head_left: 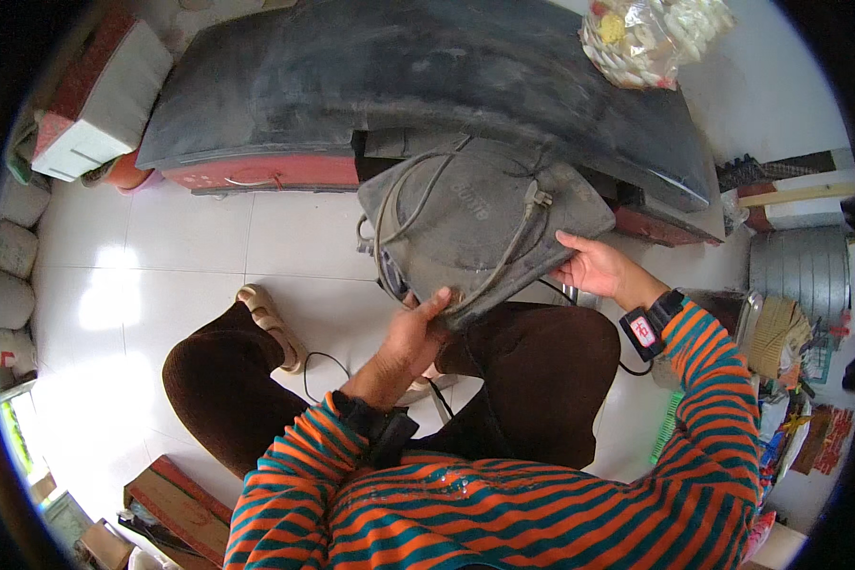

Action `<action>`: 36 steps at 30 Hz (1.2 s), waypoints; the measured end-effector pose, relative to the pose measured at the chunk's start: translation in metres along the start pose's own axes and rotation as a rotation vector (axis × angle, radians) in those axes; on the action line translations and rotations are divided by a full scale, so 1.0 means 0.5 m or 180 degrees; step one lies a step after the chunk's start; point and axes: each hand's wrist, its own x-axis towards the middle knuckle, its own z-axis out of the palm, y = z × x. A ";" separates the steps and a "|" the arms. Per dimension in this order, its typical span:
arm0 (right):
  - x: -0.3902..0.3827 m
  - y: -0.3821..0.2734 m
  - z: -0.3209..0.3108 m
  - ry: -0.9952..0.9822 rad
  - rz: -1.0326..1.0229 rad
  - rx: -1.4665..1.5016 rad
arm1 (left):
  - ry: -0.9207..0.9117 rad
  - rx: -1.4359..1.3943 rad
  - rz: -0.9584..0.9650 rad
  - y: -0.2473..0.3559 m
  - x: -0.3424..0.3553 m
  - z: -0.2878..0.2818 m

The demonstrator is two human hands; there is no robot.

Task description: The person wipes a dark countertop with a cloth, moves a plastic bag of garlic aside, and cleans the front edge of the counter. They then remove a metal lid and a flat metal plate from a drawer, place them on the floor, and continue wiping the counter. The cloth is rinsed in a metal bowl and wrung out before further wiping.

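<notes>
A dusty, dark grey flat appliance [470, 223] with cut corners is held tilted over my knees, its far edge by the drawer opening of a low black cabinet. Its exact kind I cannot tell. A grey power cord [381, 237] loops across its top, and the plug [538, 198] lies on the right part. My left hand [416, 332] grips the near left edge, the thumb on top over the cord. At the right corner my right hand [594, 266] pinches the edge, thumb above and fingers partly hidden below.
The black cabinet [256, 85] with red drawers [256, 175] spans the far side; a plastic bag of white items [632, 43] sits on it. A red-and-white box [114, 104] stands far left, a long cardboard box [180, 503] near left. At right is a ribbed metal container [798, 266].
</notes>
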 end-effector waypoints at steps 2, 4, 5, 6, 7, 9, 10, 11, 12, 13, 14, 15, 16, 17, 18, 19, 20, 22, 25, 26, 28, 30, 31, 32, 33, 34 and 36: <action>-0.025 0.012 0.019 0.0094 0.0102 -0.0043 | 0.0092 -0.0126 0.0033 -0.016 -0.040 -0.007; -0.048 0.019 0.042 0.0149 0.0086 -0.0158 | 0.0008 -0.0185 -0.0094 -0.019 -0.068 -0.017; -0.062 0.027 0.054 0.0147 0.0138 -0.0114 | 0.0010 -0.0299 -0.0186 -0.021 -0.086 -0.022; -0.072 0.033 0.068 0.0203 0.0098 -0.0119 | 0.0261 -0.0212 -0.0093 -0.021 -0.099 -0.025; -0.084 0.041 0.083 0.0254 0.0043 -0.0137 | 0.0121 -0.0157 -0.0197 -0.012 -0.111 -0.029; -0.106 0.063 0.112 0.0224 0.0047 -0.0112 | 0.0008 -0.0177 -0.0496 0.023 -0.147 -0.046; -0.116 0.080 0.127 0.0187 0.0027 -0.0057 | -0.0447 -0.0168 -0.0486 0.037 -0.166 -0.052; -0.127 0.097 0.141 0.0241 0.0002 -0.0022 | -0.0348 -0.0134 -0.0449 0.046 -0.187 -0.056; -0.137 0.119 0.156 0.0246 -0.0106 -0.0027 | -0.0260 -0.0091 -0.0402 0.056 -0.208 -0.059; -0.145 0.139 0.169 0.0278 -0.0114 0.0013 | -0.0015 -0.0094 -0.0385 0.063 -0.228 -0.061; -0.156 0.158 0.182 0.0260 -0.0176 0.0074 | -0.0021 0.0018 -0.0291 0.070 -0.255 -0.066; -0.164 0.176 0.192 0.0226 -0.0231 0.0104 | -0.0042 0.0145 -0.0185 0.074 -0.267 -0.067; -0.173 0.194 0.204 0.0230 -0.0300 0.0169 | -0.0041 0.0265 -0.0094 0.083 -0.283 -0.070; -0.181 0.212 0.214 0.0221 -0.0371 0.0220 | -0.0180 0.0299 0.0059 0.092 -0.297 -0.076; -0.184 0.226 0.225 0.0160 -0.0462 0.0254 | -0.0251 0.0491 0.0100 0.104 -0.305 -0.080; -0.188 0.241 0.236 0.0132 -0.0520 0.0349 | -0.0335 0.0625 0.0182 0.116 -0.314 -0.087; -0.192 0.258 0.247 0.0073 -0.0597 0.0438 | -0.0384 0.0728 0.0259 0.126 -0.322 -0.093; -0.201 0.292 0.268 -0.0018 -0.0650 0.0467 | -0.0370 0.0946 0.0376 0.140 -0.343 -0.106; -0.210 0.328 0.297 -0.0165 -0.0737 0.0503 | -0.0455 0.0980 0.0472 0.157 -0.378 -0.120; -0.211 0.335 0.308 0.0006 -0.0721 0.0639 | -0.0527 0.0979 0.0519 0.165 -0.391 -0.125; -0.209 0.331 0.329 -0.0243 -0.1021 0.0517 | -0.0564 0.1016 0.0822 0.179 -0.404 -0.127; -0.207 0.310 0.355 -0.0384 -0.1118 0.0423 | -0.0449 0.1133 0.1027 0.200 -0.408 -0.124; -0.204 0.294 0.370 -0.0233 -0.1202 0.0415 | -0.0497 0.1296 0.1115 0.214 -0.409 -0.121; -0.203 0.279 0.386 -0.0448 -0.1337 0.0280 | -0.0700 0.1094 0.1167 0.225 -0.414 -0.119; -0.204 0.260 0.402 -0.0465 -0.1549 0.0140 | -0.1138 0.0829 0.1266 0.239 -0.413 -0.111; -0.208 0.239 0.419 -0.0532 -0.1656 0.0021 | -0.1035 0.0837 0.1345 0.252 -0.411 -0.101; -0.213 0.199 0.459 -0.0593 -0.1893 -0.0073 | -0.1361 0.0899 0.1681 0.287 -0.405 -0.074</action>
